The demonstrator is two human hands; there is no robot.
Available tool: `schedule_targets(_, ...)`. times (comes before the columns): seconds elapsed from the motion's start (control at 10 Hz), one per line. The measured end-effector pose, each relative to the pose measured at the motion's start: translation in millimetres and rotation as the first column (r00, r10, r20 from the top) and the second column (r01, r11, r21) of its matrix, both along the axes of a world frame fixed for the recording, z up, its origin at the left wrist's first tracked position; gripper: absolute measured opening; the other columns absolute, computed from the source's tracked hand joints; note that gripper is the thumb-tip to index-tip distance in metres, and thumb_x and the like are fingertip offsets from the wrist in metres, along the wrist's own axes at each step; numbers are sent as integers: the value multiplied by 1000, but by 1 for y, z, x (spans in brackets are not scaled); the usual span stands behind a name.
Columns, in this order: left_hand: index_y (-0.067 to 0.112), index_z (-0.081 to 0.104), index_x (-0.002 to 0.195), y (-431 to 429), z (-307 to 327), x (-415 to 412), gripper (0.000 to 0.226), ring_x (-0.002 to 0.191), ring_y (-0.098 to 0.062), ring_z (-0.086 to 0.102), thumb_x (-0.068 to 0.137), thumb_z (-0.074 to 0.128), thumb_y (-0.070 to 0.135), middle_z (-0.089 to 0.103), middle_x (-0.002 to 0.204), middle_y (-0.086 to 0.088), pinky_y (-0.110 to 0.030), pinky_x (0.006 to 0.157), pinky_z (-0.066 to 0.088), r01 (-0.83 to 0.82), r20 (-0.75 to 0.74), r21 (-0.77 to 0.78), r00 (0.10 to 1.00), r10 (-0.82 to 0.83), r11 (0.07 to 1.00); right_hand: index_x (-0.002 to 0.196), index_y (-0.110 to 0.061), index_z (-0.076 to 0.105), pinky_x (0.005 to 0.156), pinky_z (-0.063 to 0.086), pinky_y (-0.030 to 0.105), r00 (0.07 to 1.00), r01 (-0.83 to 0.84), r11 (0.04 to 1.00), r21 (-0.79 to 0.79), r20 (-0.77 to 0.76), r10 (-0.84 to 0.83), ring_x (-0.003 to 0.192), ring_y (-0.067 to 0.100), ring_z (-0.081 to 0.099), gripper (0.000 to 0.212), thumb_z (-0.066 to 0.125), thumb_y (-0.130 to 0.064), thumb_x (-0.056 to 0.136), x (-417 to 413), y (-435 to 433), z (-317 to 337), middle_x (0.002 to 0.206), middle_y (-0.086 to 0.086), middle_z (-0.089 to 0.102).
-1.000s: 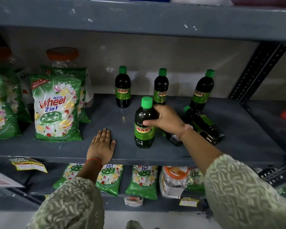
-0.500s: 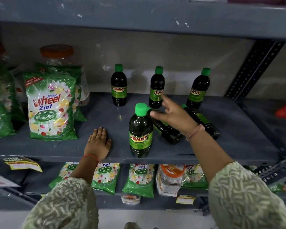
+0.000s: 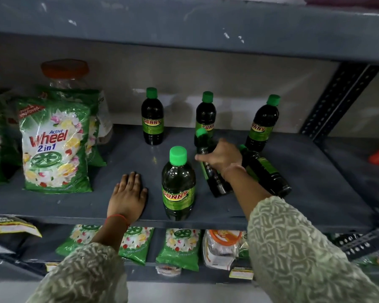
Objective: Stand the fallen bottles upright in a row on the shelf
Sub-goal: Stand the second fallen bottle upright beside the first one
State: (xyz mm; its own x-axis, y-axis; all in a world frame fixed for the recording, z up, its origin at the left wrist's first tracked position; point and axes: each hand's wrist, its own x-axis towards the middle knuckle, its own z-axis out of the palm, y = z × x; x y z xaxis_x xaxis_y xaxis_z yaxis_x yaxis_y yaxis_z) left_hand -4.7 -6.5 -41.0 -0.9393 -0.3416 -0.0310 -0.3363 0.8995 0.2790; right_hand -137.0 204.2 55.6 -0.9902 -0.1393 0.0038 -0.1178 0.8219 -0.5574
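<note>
Dark green "Sunny" bottles with green caps are on the grey shelf (image 3: 96,204). Three stand upright at the back: left (image 3: 152,119), middle (image 3: 205,114), right (image 3: 263,125). A fourth upright bottle (image 3: 178,186) stands near the front edge. My right hand (image 3: 222,158) is wrapped around a fallen bottle (image 3: 214,182), its cap end tilted up off the shelf. Another fallen bottle (image 3: 265,171) lies just right of it, cap pointing back-left. My left hand (image 3: 128,195) rests flat on the shelf, left of the front bottle, holding nothing.
Green "Wheel" detergent packets (image 3: 55,147) stand at the shelf's left, with an orange-lidded jar (image 3: 65,71) behind. More packets (image 3: 177,248) fill the shelf below. Another shelf board (image 3: 184,22) hangs overhead. A perforated metal upright (image 3: 337,99) bounds the right side.
My right hand let go of the front upright bottle, moved right and closed on the fallen bottle, lifting its cap end. My left hand stayed flat on the shelf.
</note>
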Motion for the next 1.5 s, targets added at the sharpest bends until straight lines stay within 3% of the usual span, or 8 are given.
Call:
schedule_targets(0.2, 12, 8, 146, -4, -7, 4, 56, 146, -23, 2, 96, 25, 33, 6, 158, -6, -37, 120, 7, -31, 42, 14, 999, 31, 999, 110, -4, 35, 82, 53, 45, 976, 62, 939, -338, -178, -129, 100, 36, 60, 85, 83, -42, 51, 4, -5, 1, 112, 21, 59)
schedule_targets(0.5, 11, 7, 145, 10, -2, -3, 56, 146, -24, 2, 96, 24, 33, 5, 158, -6, -37, 120, 6, 0, 25, 12, 1000, 0, 1000, 114, -2, 40, 92, 40, 45, 892, 204, 951, -231, -358, -278, 110, 36, 42, 90, 66, -68, 59, 17, 6, 8, 117, 21, 46)
schedule_targets(0.7, 12, 5, 146, 2, -2, -2, 57, 146, -23, 0, 96, 22, 34, 3, 158, -6, -37, 121, 5, -19, 42, 13, 999, 19, 1000, 84, -4, 57, 70, 52, 36, 965, 81, 933, -349, -206, -161, 83, 30, 62, 51, 74, -43, 56, -3, 3, 27, 90, 15, 65)
schedule_targets(0.8, 12, 6, 146, 0, -5, 1, 57, 146, -23, 0, 96, 22, 35, 4, 158, -6, -37, 121, 6, -21, 40, 13, 999, 21, 1000, 97, -5, 59, 71, 46, 27, 997, 0, 945, -326, -77, -26, 85, 23, 59, 44, 74, -29, 64, -7, 7, 37, 101, 14, 66)
schedule_targets(0.9, 12, 6, 146, -3, -7, 4, 57, 146, -23, 1, 96, 23, 34, 5, 158, -6, -37, 121, 7, -18, 47, 12, 999, 18, 1000, 115, -5, 44, 91, 42, 35, 992, -4, 980, -200, -123, -22, 109, 31, 46, 78, 79, -45, 58, -7, 7, 36, 120, 17, 49)
schedule_targets(1.2, 12, 6, 146, 3, -5, 1, 57, 146, -23, 1, 96, 23, 34, 4, 158, -6, -37, 121, 8, 9, 34, 13, 999, -10, 1000, 105, -2, 61, 93, 47, 33, 979, -176, 942, -287, 49, 198, 104, 27, 61, 47, 77, 2, 62, -13, 28, 51, 114, 17, 66)
schedule_targets(1.4, 11, 5, 146, 2, -7, 4, 57, 146, -23, 1, 97, 22, 34, 3, 158, -6, -37, 121, 8, 4, 42, 2, 999, -4, 1000, 119, -9, 48, 100, 43, 42, 983, -182, 975, -127, 14, 186, 115, 30, 50, 78, 83, -38, 56, -13, 23, 45, 126, 13, 52)
schedule_targets(1.5, 12, 5, 146, 2, -5, 3, 57, 146, -23, 0, 97, 22, 34, 3, 158, -5, -37, 121, 7, 0, 37, 5, 999, 0, 1000, 108, -7, 56, 94, 48, 43, 977, -210, 968, -134, -57, 204, 105, 30, 56, 66, 84, -35, 55, -11, 21, 45, 116, 14, 59)
